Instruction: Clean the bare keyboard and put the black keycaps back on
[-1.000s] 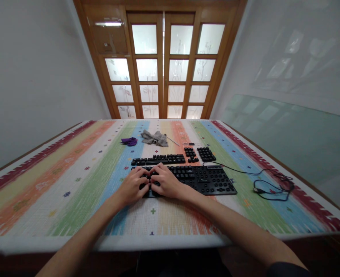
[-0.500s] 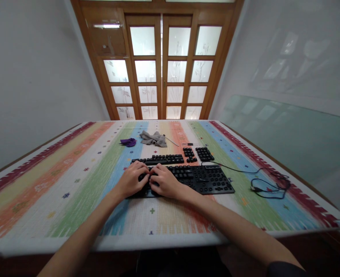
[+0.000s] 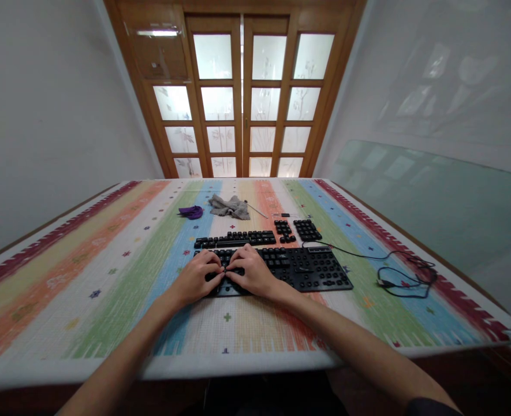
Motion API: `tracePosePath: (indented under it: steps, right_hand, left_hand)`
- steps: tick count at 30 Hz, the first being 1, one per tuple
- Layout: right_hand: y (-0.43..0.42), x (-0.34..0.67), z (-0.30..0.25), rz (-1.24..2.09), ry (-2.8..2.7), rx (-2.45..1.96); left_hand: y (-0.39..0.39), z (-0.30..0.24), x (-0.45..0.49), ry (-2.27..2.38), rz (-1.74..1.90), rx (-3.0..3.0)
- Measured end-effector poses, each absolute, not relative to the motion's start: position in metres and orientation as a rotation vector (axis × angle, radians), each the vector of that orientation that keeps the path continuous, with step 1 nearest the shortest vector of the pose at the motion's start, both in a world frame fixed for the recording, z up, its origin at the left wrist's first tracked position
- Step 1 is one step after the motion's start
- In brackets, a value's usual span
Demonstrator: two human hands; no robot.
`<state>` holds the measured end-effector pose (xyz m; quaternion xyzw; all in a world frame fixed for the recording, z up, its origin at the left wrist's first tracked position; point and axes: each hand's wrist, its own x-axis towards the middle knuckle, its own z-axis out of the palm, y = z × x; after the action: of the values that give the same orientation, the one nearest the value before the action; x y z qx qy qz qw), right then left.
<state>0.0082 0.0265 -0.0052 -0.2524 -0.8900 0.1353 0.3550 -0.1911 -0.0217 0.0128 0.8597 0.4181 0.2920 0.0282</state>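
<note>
A black computer keyboard (image 3: 320,274) lies in front of me with many keycaps off on its right side and keycaps seated along its upper middle rows. Over its left part, my left hand (image 3: 197,277) is closed, thumb and forefinger brought together. My right hand (image 3: 252,271) is closed likewise, its fingertips meeting those of the left just above the keyboard. Something small and dark may be between the fingertips, but I cannot make it out. Loose keycaps (image 3: 255,237) are lined up in rows behind the keyboard, with smaller groups (image 3: 308,230) at the right.
A purple cloth band (image 3: 191,212) and a crumpled grey cloth (image 3: 230,207) lie farther back, near a thin rod (image 3: 257,210) and a small wire-ended tool (image 3: 284,215). The keyboard's cable (image 3: 428,283) coils at the right on the striped tablecloth (image 3: 120,300).
My left hand has shifted slightly down and its fingers have drawn into a pinch. My right hand's fingers have pinched together too, at the left hand's fingertips. The keyboard stays in place.
</note>
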Motion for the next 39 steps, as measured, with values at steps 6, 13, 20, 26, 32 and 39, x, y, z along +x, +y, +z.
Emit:
tracePosePath:
  steps: [6,13,20,26,32,39]
  right_hand:
    - [0.023,0.011,-0.003,0.202,-2.4,-0.599]
    - [0.024,0.009,-0.002,0.084,-2.478,-0.562]
    - [0.024,0.013,0.003,0.166,-2.406,-0.572]
    - [0.034,0.029,0.012,0.209,-2.166,-0.7]
    - [0.042,0.04,0.008,0.183,-2.125,-0.807]
    - [0.038,0.039,0.006,0.144,-2.124,-0.787]
  left_hand:
    - [-0.024,0.013,-0.19,1.289,0.847,2.755]
    - [-0.027,0.013,-0.186,1.308,0.754,2.846]
    - [-0.012,0.028,-0.186,1.289,0.746,2.772]
    - [0.041,0.038,-0.189,1.423,0.861,2.631]
    - [0.096,0.039,-0.189,1.556,0.63,2.509]
    - [0.118,0.036,-0.185,1.551,0.496,2.501]
